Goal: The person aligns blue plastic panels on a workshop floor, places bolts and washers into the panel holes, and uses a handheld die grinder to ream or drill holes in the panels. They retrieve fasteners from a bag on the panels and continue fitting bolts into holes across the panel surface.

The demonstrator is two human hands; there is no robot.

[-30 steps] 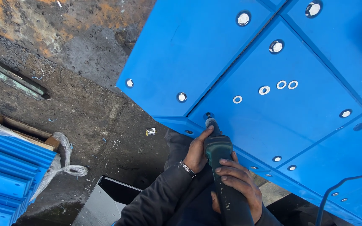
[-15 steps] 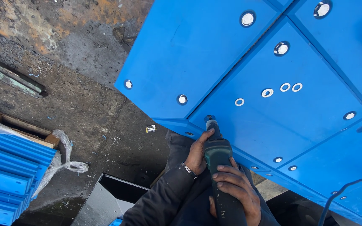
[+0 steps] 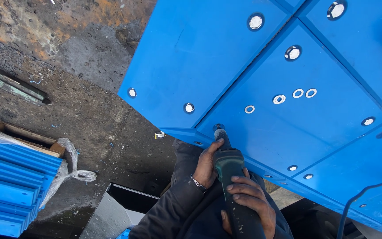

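A dark green and black power tool (image 3: 233,186) points up at the edge of a large blue panel (image 3: 200,57). Its tip sits in a hole (image 3: 218,127) near the panel's lower corner. My left hand (image 3: 207,163) wraps the tool's front body. My right hand (image 3: 249,199) grips the black rear handle. Both arms wear dark sleeves. The panel is made of several blue plates with round bolt holes (image 3: 189,107) and small white washers (image 3: 279,99) lying on it.
Rough wet concrete ground (image 3: 80,110) lies to the left. A stack of blue ribbed strips (image 3: 9,190) with plastic wrap rests on wooden boards at lower left. A grey metal box (image 3: 111,212) stands below. A dark cable (image 3: 354,199) curves at lower right.
The view has shifted slightly. Both hands keep their hold on the tool, its tip staying at the same hole.
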